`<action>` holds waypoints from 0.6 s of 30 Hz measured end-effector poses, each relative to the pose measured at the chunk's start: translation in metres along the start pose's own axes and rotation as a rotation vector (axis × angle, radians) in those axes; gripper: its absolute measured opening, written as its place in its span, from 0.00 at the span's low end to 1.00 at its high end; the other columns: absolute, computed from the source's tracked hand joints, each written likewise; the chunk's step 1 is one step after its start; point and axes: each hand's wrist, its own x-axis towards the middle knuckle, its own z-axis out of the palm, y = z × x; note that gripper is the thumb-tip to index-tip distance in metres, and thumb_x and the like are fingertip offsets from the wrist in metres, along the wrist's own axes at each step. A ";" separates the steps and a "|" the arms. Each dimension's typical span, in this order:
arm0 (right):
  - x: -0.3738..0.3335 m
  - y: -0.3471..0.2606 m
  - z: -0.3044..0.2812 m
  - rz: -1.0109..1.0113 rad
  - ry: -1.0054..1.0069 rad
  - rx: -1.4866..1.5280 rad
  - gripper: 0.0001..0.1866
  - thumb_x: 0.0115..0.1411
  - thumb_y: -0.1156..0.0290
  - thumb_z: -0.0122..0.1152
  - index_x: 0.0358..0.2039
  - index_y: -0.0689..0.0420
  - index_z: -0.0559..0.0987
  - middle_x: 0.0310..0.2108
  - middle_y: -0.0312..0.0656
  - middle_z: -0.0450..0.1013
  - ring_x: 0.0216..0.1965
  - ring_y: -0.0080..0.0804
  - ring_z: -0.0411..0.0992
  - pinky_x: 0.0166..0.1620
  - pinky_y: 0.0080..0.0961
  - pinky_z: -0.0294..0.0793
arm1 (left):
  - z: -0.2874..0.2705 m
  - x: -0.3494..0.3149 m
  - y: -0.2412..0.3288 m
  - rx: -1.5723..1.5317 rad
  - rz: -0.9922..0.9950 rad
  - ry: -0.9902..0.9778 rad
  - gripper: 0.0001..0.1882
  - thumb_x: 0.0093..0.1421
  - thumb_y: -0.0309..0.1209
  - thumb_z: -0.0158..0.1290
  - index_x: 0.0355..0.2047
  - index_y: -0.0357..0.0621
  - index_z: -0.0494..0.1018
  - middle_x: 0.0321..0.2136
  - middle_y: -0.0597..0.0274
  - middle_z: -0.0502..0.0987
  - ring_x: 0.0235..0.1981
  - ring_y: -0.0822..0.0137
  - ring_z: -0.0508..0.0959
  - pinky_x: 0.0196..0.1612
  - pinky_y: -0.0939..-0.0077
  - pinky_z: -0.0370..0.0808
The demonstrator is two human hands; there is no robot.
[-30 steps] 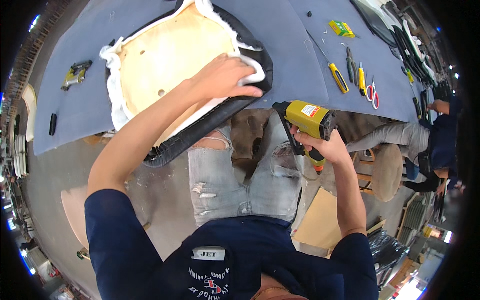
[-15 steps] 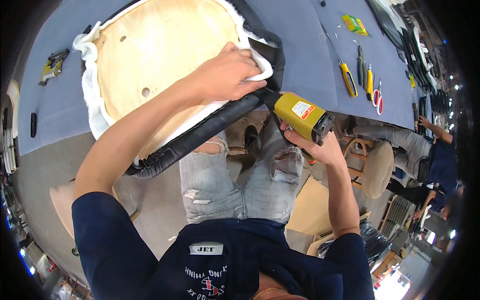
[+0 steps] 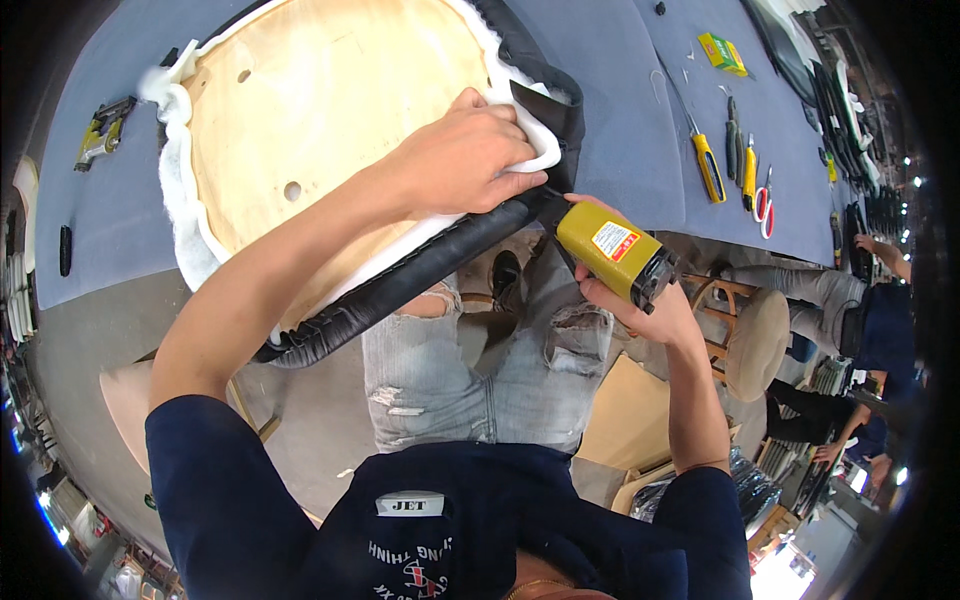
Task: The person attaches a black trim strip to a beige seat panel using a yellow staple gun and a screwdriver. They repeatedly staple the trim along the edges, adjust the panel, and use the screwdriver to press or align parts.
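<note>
A plywood seat panel (image 3: 330, 110) lies face down on the table, with white padding (image 3: 190, 215) round its rim and a black upholstery cover (image 3: 400, 275) along its near and right sides. My left hand (image 3: 470, 155) rests over the panel's right corner, fingers curled and closed on the cover's edge and padding there. Its thumb points toward the gun's nose; what lies under the fingers is hidden. In my right hand (image 3: 650, 310) is a yellow staple gun (image 3: 605, 245), gripped by its handle. The gun's black nose meets the black cover at the near right corner, beside my left thumb.
On the blue-grey table (image 3: 620, 130) to the right lie a yellow-handled screwdriver (image 3: 709, 168), pliers (image 3: 735, 140), a yellow cutter (image 3: 749, 178), red-handled scissors (image 3: 765, 205) and a small box (image 3: 722, 53). Another staple gun (image 3: 103, 133) lies far left. Co-workers stand at right.
The seat's right corner, my left hand and the staple gun have shifted slightly to the right together. Both hands keep their hold.
</note>
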 end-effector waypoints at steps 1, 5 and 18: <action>0.000 -0.001 0.002 0.006 0.004 -0.020 0.33 0.57 0.74 0.65 0.66 0.58 0.72 0.51 0.42 0.78 0.45 0.25 0.73 0.55 0.28 0.73 | 0.001 0.000 0.001 -0.009 0.005 0.014 0.19 0.69 0.42 0.56 0.27 0.40 0.77 0.26 0.58 0.79 0.40 0.57 0.76 0.51 0.63 0.63; 0.008 0.003 0.007 0.003 0.002 -0.056 0.21 0.57 0.72 0.67 0.52 0.57 0.77 0.41 0.35 0.76 0.38 0.21 0.72 0.46 0.24 0.73 | -0.002 -0.005 0.004 -0.001 -0.024 -0.007 0.19 0.69 0.42 0.55 0.26 0.40 0.77 0.26 0.58 0.78 0.40 0.56 0.75 0.50 0.62 0.63; -0.001 0.037 -0.023 -0.341 0.096 -0.217 0.33 0.48 0.66 0.73 0.57 0.59 0.78 0.43 0.50 0.83 0.44 0.45 0.79 0.51 0.38 0.78 | -0.002 -0.024 -0.008 0.084 0.005 0.095 0.22 0.63 0.38 0.62 0.18 0.39 0.69 0.21 0.47 0.72 0.32 0.43 0.73 0.43 0.48 0.65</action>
